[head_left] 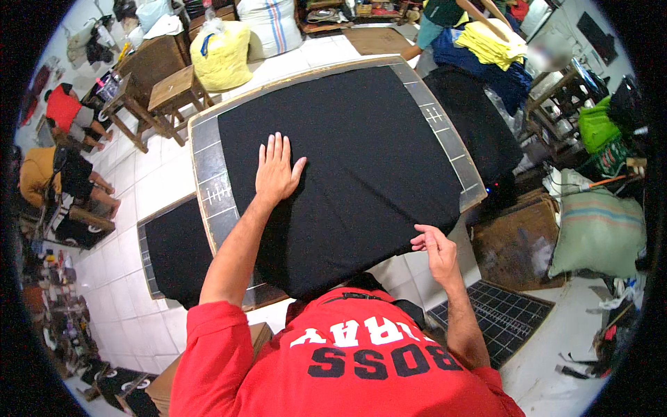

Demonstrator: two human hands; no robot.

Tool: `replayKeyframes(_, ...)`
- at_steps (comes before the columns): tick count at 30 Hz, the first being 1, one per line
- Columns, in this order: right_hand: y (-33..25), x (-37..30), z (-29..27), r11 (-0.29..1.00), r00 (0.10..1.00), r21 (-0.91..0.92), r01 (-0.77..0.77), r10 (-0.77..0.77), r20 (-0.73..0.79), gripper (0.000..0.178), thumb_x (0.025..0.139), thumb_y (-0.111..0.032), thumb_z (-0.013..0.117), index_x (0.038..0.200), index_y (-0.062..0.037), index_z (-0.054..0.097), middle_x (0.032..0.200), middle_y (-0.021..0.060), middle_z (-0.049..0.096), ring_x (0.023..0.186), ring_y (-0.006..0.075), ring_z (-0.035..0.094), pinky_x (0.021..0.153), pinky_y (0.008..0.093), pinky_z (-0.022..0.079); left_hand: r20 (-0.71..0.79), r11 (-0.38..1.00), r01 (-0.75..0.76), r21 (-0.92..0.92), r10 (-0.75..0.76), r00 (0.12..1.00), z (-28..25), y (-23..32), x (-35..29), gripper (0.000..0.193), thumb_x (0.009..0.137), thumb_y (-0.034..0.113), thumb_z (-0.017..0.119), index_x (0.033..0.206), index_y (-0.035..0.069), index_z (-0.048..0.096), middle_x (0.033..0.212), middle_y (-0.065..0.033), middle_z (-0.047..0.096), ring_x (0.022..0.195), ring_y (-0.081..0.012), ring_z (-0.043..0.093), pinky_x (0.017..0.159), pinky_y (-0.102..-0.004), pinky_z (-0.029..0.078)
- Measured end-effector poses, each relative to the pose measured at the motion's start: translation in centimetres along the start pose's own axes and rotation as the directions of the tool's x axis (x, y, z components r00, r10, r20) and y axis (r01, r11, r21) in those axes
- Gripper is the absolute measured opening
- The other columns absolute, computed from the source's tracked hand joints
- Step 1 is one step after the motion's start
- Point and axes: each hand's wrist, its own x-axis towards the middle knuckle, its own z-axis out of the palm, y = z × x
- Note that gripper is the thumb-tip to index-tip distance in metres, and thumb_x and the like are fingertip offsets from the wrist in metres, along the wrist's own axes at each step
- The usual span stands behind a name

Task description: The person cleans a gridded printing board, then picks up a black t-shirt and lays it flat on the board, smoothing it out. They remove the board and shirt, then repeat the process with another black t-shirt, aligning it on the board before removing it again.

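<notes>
Two hands on one job, and only one is clearly bearing on the work: left hand (279,170) lies flat on the black cloth (340,139), fingers straight and only slightly spread, thumb out to the side, pinching nothing. Right hand (439,256) is at the near right edge of the cloth, fingers curled; can't tell if it pinches the hem or just touches it. Cloth is draped over the marked board (207,142), bare strips showing on its left and right, near edge hanging past the board toward the red shirt (347,340). Main risk I see: skew. Diagonal creases run from mid-cloth down toward the right hand, so a pull at that corner with the left palm as the only visible hold could twist the cloth off the side lines. Second: slip. The overhang has no board under it, so its weight, or the body leaning in, could drag the near edge down. Third: the creases get pressed in if the palm sweeps across rather than outward. Also, the dark cloth (479,132) beyond the board's right side is close in colour, so edges there could be misread. Layer count: can't tell.
</notes>
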Motion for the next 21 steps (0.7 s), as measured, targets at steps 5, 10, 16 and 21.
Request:
replayKeyframes(5,0.4,-5.0,-0.5,0.996,0.989,-0.069,-0.061,0.051,-0.142,0.035,0.114,-0.023,0.046,0.129,0.0004,0.068,0.096,0.0124,0.077,0.084,0.0182,0.074,0.079,0.0324,0.058,0.028,0.907,-0.411,-0.095,0.415,0.909,-0.1,7.5,-4.7,0.079,0.101,0.055,0.055,0.155,-0.002,0.045,0.164,-0.0284,0.037,0.155,-0.0474,0.029,0.129,-0.0572,0.019)
replayKeyframes(10,1.7,-11.9,-0.3,0.970,0.917,-0.027,-0.242,0.220,-0.334,0.037,0.115,-0.026,0.045,0.128,-0.0002,0.068,0.094,0.0126,0.077,0.083,0.0176,0.074,0.075,0.0327,0.057,-0.004,0.303,-0.789,-0.535,0.933,0.361,-2.6,14.7,-16.4,0.078,0.100,0.055,0.058,0.156,0.002,0.046,0.165,-0.0261,0.038,0.156,-0.0431,0.031,0.129,-0.0575,0.021)
replayKeyframes(16,1.1,-17.9,-0.3,0.947,0.856,-0.051,-0.318,0.264,-0.444,0.036,0.114,-0.025,0.046,0.127,-0.0005,0.069,0.093,0.0127,0.077,0.081,0.0179,0.074,0.075,0.0327,0.057,-0.112,0.923,-0.315,-0.221,0.297,0.948,1.0,8.4,1.0,0.070,0.100,0.043,0.058,0.149,-0.006,0.047,0.159,-0.0309,0.042,0.153,-0.0462,0.034,0.126,-0.0608,0.023)
replayKeyframes(21,0.8,-19.7,0.1,0.933,0.839,-0.068,-0.353,0.283,-0.465,0.034,0.113,-0.024,0.048,0.125,0.0003,0.069,0.091,0.0133,0.077,0.081,0.0194,0.075,0.075,0.0337,0.058,-0.095,0.952,-0.290,-0.095,0.282,0.955,2.7,10.0,3.6,0.075,0.103,0.052,0.054,0.152,-0.005,0.046,0.162,-0.0315,0.039,0.154,-0.0491,0.031,0.126,-0.0611,0.022)
